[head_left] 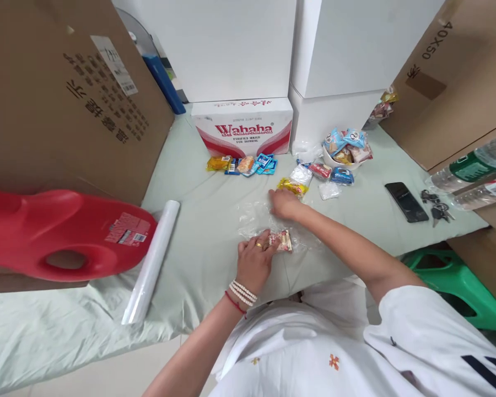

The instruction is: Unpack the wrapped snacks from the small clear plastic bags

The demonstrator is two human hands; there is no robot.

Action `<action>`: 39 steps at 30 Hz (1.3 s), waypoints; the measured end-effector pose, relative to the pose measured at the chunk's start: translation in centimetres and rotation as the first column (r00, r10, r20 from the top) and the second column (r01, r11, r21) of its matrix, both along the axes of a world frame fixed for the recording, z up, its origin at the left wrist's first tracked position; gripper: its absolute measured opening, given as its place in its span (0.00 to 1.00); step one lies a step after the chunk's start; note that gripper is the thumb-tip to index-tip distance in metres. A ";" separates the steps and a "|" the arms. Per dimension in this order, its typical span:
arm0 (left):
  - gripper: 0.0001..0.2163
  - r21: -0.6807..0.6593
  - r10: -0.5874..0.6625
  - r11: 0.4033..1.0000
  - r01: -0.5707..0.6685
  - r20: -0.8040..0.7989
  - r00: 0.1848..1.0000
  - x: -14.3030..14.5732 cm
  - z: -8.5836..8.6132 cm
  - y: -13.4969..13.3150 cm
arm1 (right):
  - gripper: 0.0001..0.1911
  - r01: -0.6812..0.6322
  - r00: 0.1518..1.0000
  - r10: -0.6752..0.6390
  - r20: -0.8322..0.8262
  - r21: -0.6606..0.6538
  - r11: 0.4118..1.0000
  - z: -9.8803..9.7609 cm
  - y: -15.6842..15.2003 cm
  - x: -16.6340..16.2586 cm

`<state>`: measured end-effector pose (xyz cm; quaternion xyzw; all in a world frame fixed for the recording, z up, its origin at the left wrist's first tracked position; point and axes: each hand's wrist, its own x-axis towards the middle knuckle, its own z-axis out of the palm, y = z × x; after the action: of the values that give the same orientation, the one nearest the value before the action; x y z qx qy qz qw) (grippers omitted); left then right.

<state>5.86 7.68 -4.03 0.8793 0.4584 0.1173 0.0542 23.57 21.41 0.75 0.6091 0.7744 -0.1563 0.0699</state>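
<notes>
My left hand [254, 262] rests on a small wrapped snack [281, 240] that lies on a sheet of clear plastic film [256, 218]; its fingers press the snack's left end. My right hand [284, 203] reaches farther out, fingers curled at the film's far edge, right beside a yellow snack packet [292, 187]. Whether it grips the film or the packet is not clear. Both lie on a pale green cloth [206, 242] covering the table.
A roll of clear film [152, 262] lies at left beside a red jug [58, 234]. Snack packets [248, 164] sit before a Wahaha box [243, 128]; a bowl of snacks [347, 149], phone [405, 201], keys [437, 208], water bottles [471, 165] at right. Cardboard boxes flank both sides.
</notes>
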 end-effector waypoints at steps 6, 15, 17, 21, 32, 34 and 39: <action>0.21 -0.015 0.027 1.000 -0.027 -0.018 0.999 0.0 -0.1 -0.3 | 0.14 -0.114 0.980 0.113 -0.164 0.003 0.993 2.7 -2.1 1.3; 0.15 -0.085 -0.018 0.996 0.032 0.155 0.988 -1.2 -1.4 0.3 | 0.17 -0.418 0.833 0.407 -0.375 0.055 0.907 -0.4 -12.2 2.0; 0.17 -0.090 -0.067 0.992 0.094 0.266 0.962 -2.2 -2.2 0.5 | 0.19 -0.394 0.820 0.395 -0.414 0.090 0.915 -2.0 -12.9 1.9; 0.18 -0.148 -0.075 0.974 0.174 0.513 0.855 -4.3 -3.2 0.6 | 0.20 -0.353 0.829 0.375 -0.415 0.131 0.926 -3.5 -13.0 1.2; 0.45 -0.274 0.219 0.958 -0.080 0.527 0.821 -4.6 -0.5 6.2 | 0.25 -0.356 0.875 0.353 -0.331 0.052 0.933 -2.2 -12.4 0.1; 0.43 -0.371 0.112 0.924 0.097 0.502 0.857 -3.7 -0.3 7.7 | 0.25 -0.363 0.874 0.354 -0.332 0.038 0.931 -2.0 -12.3 -0.1; 0.09 -0.389 -0.003 0.838 0.384 0.699 0.715 -4.9 -1.2 9.4 | 0.25 -0.342 0.848 0.332 -0.412 0.053 0.938 -2.4 -12.3 0.2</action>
<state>0.96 17.11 -5.18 0.7739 0.3224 0.2953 0.4581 23.77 9.15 -1.62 0.4159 0.8642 -0.2761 -0.0629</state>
